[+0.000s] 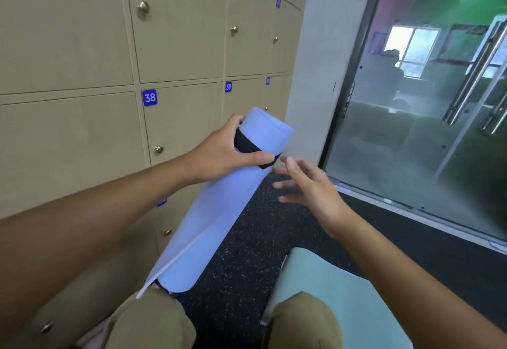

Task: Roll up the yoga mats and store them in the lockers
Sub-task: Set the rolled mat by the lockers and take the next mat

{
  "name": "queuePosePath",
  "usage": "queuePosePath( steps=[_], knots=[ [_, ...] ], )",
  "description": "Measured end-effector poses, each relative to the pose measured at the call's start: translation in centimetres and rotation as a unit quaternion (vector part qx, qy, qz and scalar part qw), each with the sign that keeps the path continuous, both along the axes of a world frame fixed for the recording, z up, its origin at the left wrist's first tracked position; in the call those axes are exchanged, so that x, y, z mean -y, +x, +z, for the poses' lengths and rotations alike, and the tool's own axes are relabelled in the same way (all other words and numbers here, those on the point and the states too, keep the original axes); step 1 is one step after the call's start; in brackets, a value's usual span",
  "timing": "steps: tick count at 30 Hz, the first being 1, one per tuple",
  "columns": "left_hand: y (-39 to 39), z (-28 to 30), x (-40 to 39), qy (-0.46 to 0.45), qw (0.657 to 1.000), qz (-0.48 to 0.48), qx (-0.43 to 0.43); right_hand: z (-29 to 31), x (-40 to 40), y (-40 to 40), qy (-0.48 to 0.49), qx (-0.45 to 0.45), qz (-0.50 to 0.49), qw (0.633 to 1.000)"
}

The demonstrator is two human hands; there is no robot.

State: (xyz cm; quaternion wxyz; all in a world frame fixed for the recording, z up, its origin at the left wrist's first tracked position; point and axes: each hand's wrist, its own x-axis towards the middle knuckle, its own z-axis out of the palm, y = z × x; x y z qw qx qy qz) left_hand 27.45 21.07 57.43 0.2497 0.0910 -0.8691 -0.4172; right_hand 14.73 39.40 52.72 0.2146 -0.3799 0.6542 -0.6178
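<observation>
Left hand [227, 151] is wrapped round the rolled mat [219, 206] near its top end, thumb lying across the black strap [248, 145]. Right hand [307, 184] is off the mat, just beside the strap, fingers spread and holding nothing.

Handling call: the roll looks light, since one hand is steadying it with the lower end propped near my left knee [153, 318]. It's foam-soft, so it should give under a squeeze, and the surface looks matte, so I doubt it's slippery. The weak point is the loose outer flap [175, 258] peeling off along the lower half. There's only one strap that I can see, up top, so the bottom can unwind. I'd grip mid-roll with the right hand over that flap edge and keep the left at the strap. Don't carry it by the strap alone.

Looks: pale lavender-blue, tight cylinder, tilted with its top end leaning toward the lockers. The top end shows a plain wrapped edge.

Position: in front of me, between my knees and locker 38 [181, 120], not touching the doors as far as I can tell. All locker doors in view are shut. A second mat [337, 293], pale green, lies flat on the dark speckled floor [247, 252] under my right knee, not yet rolled.
</observation>
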Motion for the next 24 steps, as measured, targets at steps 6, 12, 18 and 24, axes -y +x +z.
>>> queuePosePath(
  steps=[6,12,18,24],
  knots=[
    [0.6,-2.9,6.1,-0.076,0.993,0.076,0.044,-5.3,2.7,-1.7,0.100,-0.072,0.007,0.992],
    [1.9,-11.1,12.0,-0.100,0.980,0.085,0.149,-13.1,5.7,-3.9,0.213,-0.124,0.031,0.969],
    [2.7,-22.3,18.4,-0.063,0.959,0.127,0.247,-20.4,9.4,-6.1,0.300,-0.177,0.075,0.934],
    [2.1,-33.4,24.1,-0.043,0.936,0.163,0.310,-28.9,14.5,-7.8,0.351,-0.199,0.129,0.906]
  ],
)
